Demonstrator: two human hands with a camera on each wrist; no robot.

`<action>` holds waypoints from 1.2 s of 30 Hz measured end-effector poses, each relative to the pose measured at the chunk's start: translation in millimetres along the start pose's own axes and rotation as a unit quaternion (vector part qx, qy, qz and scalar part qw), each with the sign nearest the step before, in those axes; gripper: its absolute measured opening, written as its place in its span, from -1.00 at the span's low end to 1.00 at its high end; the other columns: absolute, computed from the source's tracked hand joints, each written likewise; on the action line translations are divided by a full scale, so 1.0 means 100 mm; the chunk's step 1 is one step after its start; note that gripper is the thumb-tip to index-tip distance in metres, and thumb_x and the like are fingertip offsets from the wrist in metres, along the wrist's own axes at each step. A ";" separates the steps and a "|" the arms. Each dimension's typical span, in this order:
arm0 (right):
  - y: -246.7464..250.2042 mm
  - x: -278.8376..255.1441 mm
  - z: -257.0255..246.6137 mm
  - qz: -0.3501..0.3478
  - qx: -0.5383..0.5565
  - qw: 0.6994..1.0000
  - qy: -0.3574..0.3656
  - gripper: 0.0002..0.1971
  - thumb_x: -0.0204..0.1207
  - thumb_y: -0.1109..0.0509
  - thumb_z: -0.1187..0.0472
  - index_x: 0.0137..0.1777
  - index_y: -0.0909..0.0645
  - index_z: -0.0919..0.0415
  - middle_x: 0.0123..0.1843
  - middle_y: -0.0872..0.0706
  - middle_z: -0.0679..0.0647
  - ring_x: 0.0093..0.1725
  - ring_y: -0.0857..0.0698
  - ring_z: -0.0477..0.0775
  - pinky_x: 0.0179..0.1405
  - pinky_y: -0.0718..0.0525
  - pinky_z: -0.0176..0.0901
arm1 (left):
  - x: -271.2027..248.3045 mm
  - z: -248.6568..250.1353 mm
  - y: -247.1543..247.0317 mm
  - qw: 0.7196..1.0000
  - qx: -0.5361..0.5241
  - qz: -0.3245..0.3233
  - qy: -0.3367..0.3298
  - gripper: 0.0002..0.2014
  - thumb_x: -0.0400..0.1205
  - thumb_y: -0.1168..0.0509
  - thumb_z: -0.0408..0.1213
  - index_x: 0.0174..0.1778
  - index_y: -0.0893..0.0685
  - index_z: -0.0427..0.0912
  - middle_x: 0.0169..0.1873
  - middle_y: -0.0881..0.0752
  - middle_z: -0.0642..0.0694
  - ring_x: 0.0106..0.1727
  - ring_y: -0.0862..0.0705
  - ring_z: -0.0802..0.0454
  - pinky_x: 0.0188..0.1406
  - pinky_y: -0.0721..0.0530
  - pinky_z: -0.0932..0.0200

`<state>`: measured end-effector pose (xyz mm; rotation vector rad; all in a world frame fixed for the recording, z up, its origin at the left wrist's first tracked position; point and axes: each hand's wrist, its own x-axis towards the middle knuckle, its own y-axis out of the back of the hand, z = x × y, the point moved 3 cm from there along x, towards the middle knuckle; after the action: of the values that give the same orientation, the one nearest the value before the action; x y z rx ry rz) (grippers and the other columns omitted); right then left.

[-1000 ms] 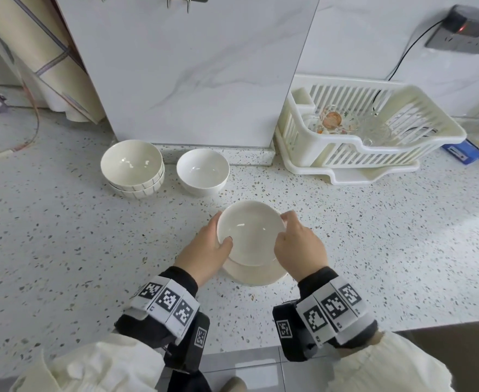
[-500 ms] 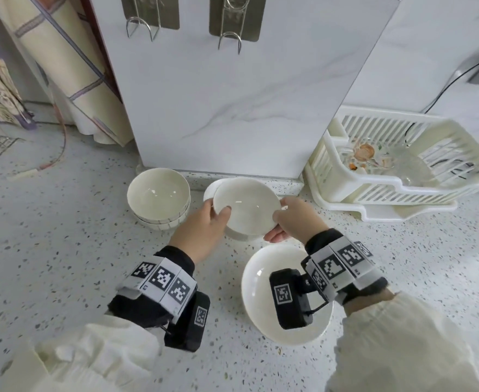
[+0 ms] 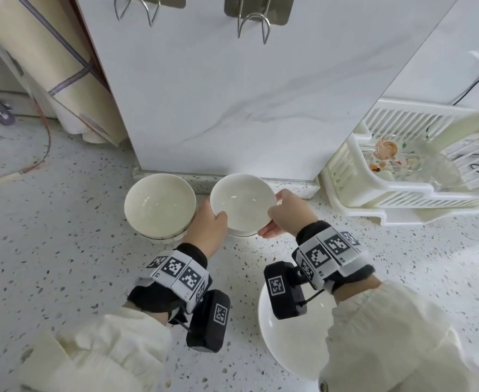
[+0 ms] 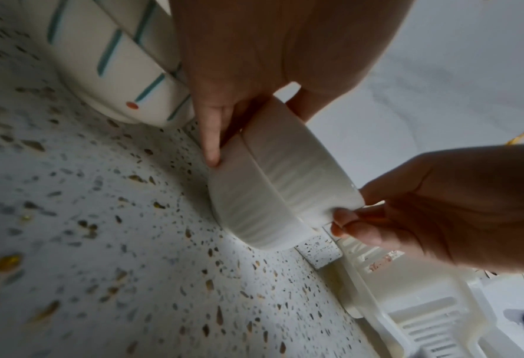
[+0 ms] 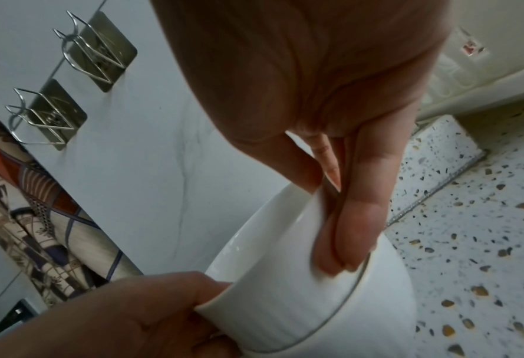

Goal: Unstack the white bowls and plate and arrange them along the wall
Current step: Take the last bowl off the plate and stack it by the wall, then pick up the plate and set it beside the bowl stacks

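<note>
Both hands are on the same white ribbed bowl (image 3: pixel 242 203): the left hand (image 3: pixel 207 226) pinches its near-left rim with thumb inside, and the right hand (image 3: pixel 285 213) pinches the right rim, fingers down the outer wall. That bowl sits nested in a second white bowl (image 4: pixel 248 208) on the speckled counter (image 3: pixel 62 250), right by the marble wall panel (image 3: pixel 232 94). Just to its left is a stack of striped bowls (image 3: pixel 159 206), the white plate (image 3: pixel 292 343) lies near the person, and a dish rack (image 3: pixel 408 176) is off right.
</note>
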<state>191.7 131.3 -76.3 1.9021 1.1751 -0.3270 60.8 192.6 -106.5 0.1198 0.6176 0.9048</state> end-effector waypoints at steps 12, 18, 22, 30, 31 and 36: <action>-0.04 0.05 0.09 -0.011 0.047 0.999 -0.012 -0.50 0.52 -0.02 0.45 0.48 -0.20 0.26 -0.36 -0.72 0.27 -0.19 -0.79 0.36 0.07 -0.76 0.13 | 0.03 -0.02 -0.02 1.000 0.027 0.000 -0.003 -0.58 0.67 -0.03 -0.31 0.46 -0.27 -0.25 0.28 -0.55 -0.27 0.06 -0.48 -0.10 -0.03 -0.42 0.10; 0.18 -0.17 0.13 -0.018 0.108 0.994 0.010 -0.50 0.61 -0.13 0.35 0.54 -0.17 0.26 -0.31 -0.67 0.28 -0.42 -0.72 0.14 -0.46 -0.79 -0.16 | -0.13 0.00 -0.01 0.999 -0.002 0.000 -0.038 -0.55 0.65 -0.12 -0.28 0.47 -0.26 -0.19 0.31 -0.54 -0.19 0.16 -0.50 -0.03 0.15 -0.47 0.07; 0.46 -0.47 0.29 0.007 0.140 0.989 0.036 -0.54 0.61 -0.17 0.34 0.50 -0.23 0.28 -0.24 -0.69 0.26 -0.37 -0.74 0.14 -0.40 -0.78 -0.19 | -0.40 -0.02 -0.04 0.998 -0.036 0.007 -0.047 -0.47 0.64 -0.16 -0.24 0.53 -0.16 -0.12 0.45 -0.47 -0.12 0.47 -0.45 -0.07 0.38 -0.48 -0.11; 0.69 -1.02 1.24 0.135 -0.050 0.987 0.065 -0.62 0.58 -0.21 0.15 0.37 -0.44 0.25 0.23 -0.66 0.22 0.03 -0.59 0.05 0.08 -0.57 -0.12 | -1.04 -0.22 -0.35 0.997 0.046 -0.063 -0.019 -0.44 0.68 -0.08 -0.14 0.60 -0.10 -0.09 0.59 -0.30 -0.10 0.56 -0.33 -0.03 0.52 -0.28 -0.01; 0.63 -1.06 1.37 0.119 -0.066 0.989 0.056 -0.59 0.59 -0.21 0.11 0.39 -0.42 0.26 0.26 -0.65 0.23 0.03 -0.57 0.03 0.09 -0.55 -0.12 | -1.07 -0.26 -0.41 0.994 0.075 -0.081 -0.011 -0.45 0.67 -0.08 -0.12 0.59 -0.14 -0.10 0.57 -0.34 -0.09 0.54 -0.36 -0.03 0.50 -0.31 0.00; 0.24 -1.14 1.80 0.007 -0.020 1.000 0.011 -0.50 0.58 -0.18 0.01 0.43 -0.34 0.28 0.06 -0.70 0.21 -0.05 -0.72 0.12 0.09 -0.73 0.03 | -1.19 -0.33 -0.63 0.981 0.166 -0.102 -0.018 -0.59 0.67 -0.08 -0.22 0.46 -0.39 -0.16 0.35 -0.60 -0.16 0.24 -0.58 -0.06 0.23 -0.53 0.07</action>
<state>188.1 -81.7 -103.3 1.8834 1.1741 -0.2740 32.2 56.8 -101.7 0.3655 0.7297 0.5950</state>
